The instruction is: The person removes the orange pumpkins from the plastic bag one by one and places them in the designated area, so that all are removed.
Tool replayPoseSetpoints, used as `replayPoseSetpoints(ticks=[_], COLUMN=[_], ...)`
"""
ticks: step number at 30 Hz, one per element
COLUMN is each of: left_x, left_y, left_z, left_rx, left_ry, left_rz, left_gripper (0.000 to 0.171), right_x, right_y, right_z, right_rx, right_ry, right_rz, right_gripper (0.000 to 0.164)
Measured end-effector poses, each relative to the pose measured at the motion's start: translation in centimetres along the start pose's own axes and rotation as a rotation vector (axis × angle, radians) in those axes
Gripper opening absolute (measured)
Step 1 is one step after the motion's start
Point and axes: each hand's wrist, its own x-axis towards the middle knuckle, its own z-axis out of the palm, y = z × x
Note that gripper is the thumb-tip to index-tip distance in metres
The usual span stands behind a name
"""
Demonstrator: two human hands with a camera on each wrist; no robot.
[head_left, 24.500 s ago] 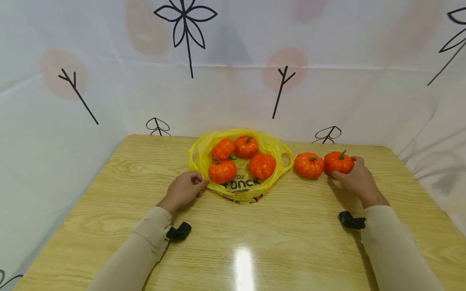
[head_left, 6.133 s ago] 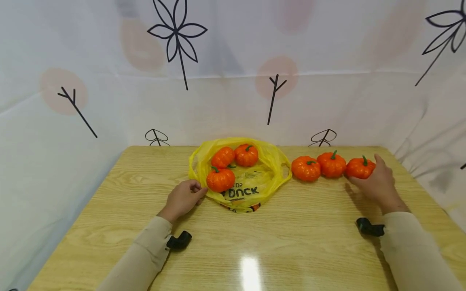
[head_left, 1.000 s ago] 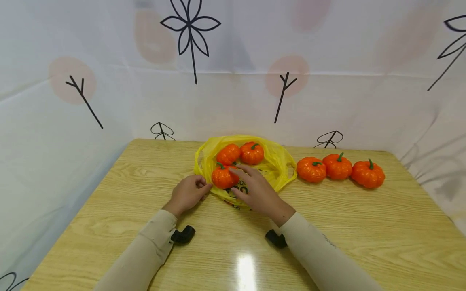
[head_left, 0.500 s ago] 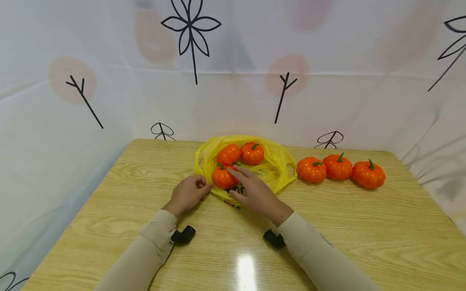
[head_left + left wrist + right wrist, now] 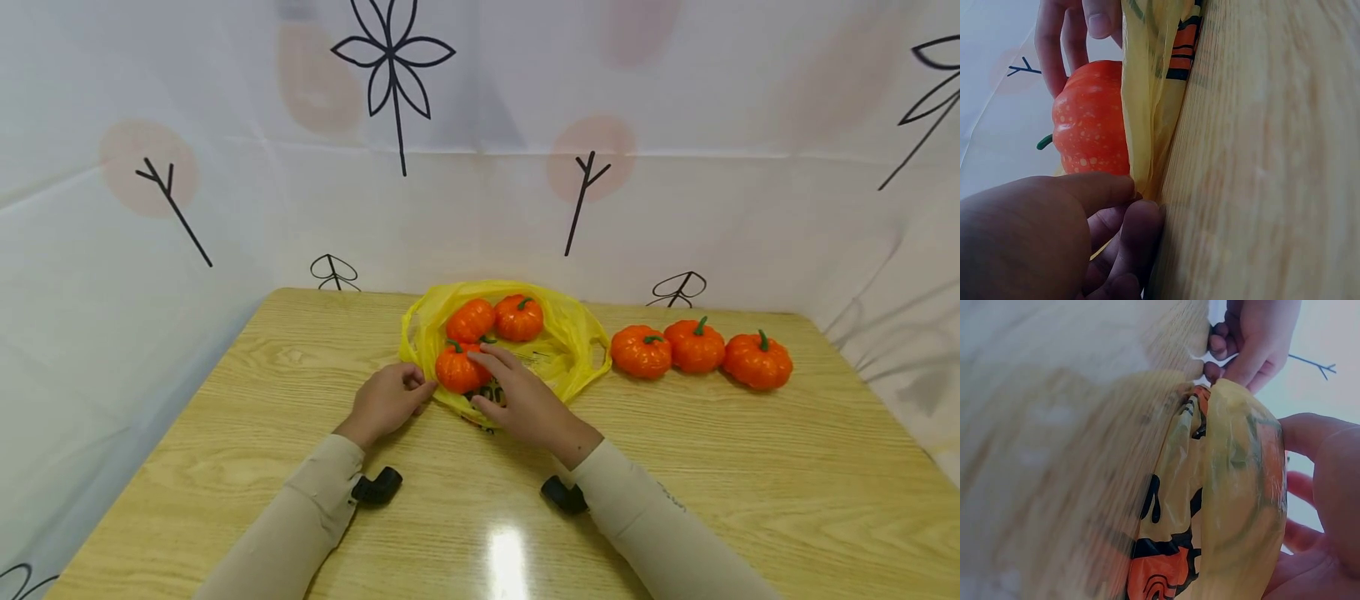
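My left hand [image 5: 386,402] pinches the front left edge of a yellow plastic bag [image 5: 566,367] between thumb and fingers. A small glossy orange pumpkin with a green stem [image 5: 459,368] sits just inside that edge. My right hand [image 5: 527,402] reaches over the bag's front to this pumpkin's right side, its fingers spread and lightly bent. In the left wrist view a fingertip lies against the pumpkin [image 5: 1091,122], while the thumb stands a little off it. Two more pumpkins sit behind in the bag: one tipped over [image 5: 471,321], one upright [image 5: 519,317].
Three pumpkins stand in a row on the wooden table [image 5: 750,475] right of the bag: a near one [image 5: 641,352], a middle one [image 5: 695,346] and a far right one [image 5: 758,361]. A patterned white cloth [image 5: 480,217] hangs behind the table.
Since the oldest frame, the bag's contents went from four pumpkins to three, and the row from two to three. My right hand moved left from the row to the bag; lately it hardly moves.
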Motion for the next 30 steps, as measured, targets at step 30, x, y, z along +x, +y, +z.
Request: replayPoseSetpoints(ticks=[30], left_x=[-0.03], left_y=[0.37], left_z=[-0.40], left_rx=[-0.004], left_ry=[-0.007], left_rz=[-0.009], left_gripper=[0.023], right_x=[0.25], right_y=[0.24], right_z=[0.17], right_rx=[0.071], right_ry=[0.024], right_rz=[-0.016], right_gripper=[0.048])
